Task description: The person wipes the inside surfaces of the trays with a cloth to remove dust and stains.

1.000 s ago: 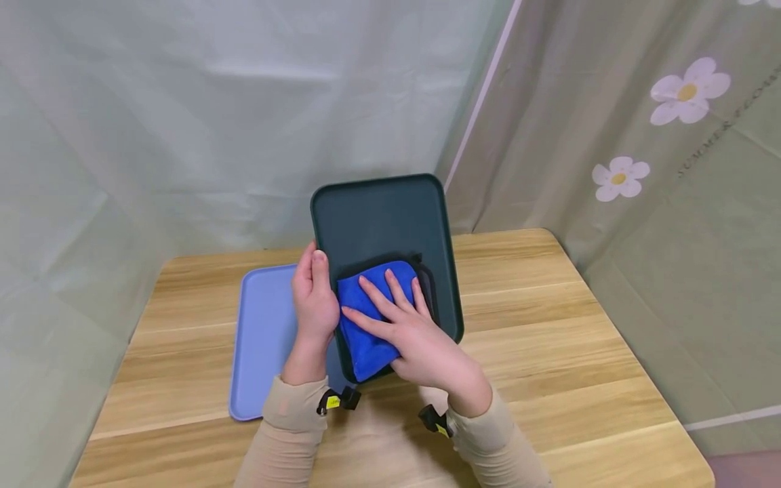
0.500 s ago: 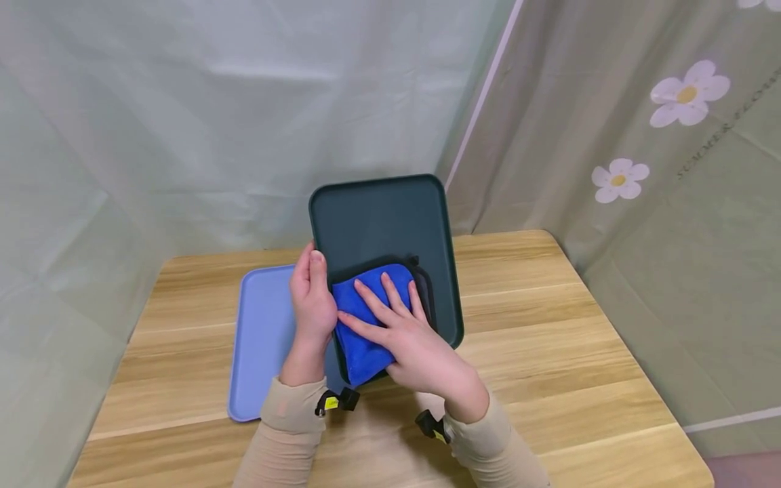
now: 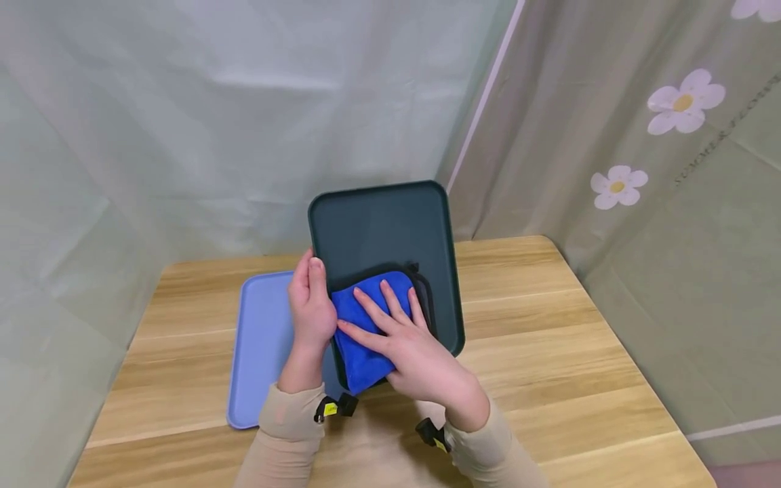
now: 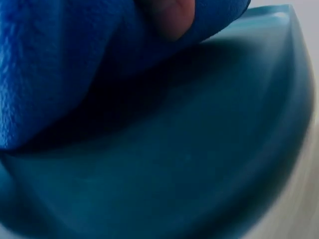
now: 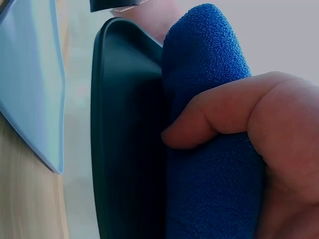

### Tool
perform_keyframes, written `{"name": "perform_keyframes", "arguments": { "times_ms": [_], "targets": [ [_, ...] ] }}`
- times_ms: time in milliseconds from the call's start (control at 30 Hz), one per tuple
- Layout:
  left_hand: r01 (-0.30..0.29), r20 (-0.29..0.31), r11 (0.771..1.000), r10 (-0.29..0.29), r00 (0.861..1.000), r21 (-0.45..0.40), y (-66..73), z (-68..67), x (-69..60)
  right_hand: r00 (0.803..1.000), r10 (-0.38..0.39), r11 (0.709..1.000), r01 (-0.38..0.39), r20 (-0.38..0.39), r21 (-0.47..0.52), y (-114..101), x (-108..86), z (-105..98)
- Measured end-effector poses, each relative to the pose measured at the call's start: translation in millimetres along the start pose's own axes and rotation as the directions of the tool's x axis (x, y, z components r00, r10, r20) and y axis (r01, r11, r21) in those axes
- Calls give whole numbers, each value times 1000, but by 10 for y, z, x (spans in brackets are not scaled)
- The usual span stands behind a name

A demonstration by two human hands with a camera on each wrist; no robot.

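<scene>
My left hand [image 3: 313, 305] grips the left rim of a dark green tray [image 3: 381, 227], thumb over the edge. The tray is raised and tilted, its inside facing me. On its lower part lies a folded, fuzzy blue cloth [image 3: 366, 362]. My right hand [image 3: 421, 352] holds the cloth against the tray with its fingers spread over it. In the right wrist view, the thumb [image 5: 199, 117] bends against the cloth's side. A dark shape [image 3: 425, 288] shows along the cloth's right edge; I cannot tell whether it is shadow or a lining.
A light blue tray [image 3: 259, 352] lies flat on the wooden table [image 3: 549, 366], left of the green tray and partly behind my left arm. Pale curtains [image 3: 244, 135] hang behind and at both sides of the table, with flowers [image 3: 619, 186] printed on the right one.
My right hand and the blue cloth have slid slightly toward the green tray's lower left. The left hand keeps its grip. The whole head view has shifted a little.
</scene>
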State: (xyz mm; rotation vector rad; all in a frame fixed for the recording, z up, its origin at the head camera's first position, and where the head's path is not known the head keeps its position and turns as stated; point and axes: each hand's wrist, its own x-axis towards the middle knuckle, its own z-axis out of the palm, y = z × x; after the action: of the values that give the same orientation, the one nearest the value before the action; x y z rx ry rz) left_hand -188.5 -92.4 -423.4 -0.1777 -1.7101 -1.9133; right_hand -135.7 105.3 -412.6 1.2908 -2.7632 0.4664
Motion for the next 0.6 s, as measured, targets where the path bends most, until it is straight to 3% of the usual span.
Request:
{"name": "perform_keyframes", "arguments": {
  "times_ms": [267,600],
  "targets": [
    [-71,-20,995,73,997,67,-44,-5,-17,1000,10,1000,-10,2,-17,16,-21,-3],
    [-92,-59,990,99,993,111,-65,12,2,1000,14,1000,-13,7,-29,43,-2,-9]
  ]
}}
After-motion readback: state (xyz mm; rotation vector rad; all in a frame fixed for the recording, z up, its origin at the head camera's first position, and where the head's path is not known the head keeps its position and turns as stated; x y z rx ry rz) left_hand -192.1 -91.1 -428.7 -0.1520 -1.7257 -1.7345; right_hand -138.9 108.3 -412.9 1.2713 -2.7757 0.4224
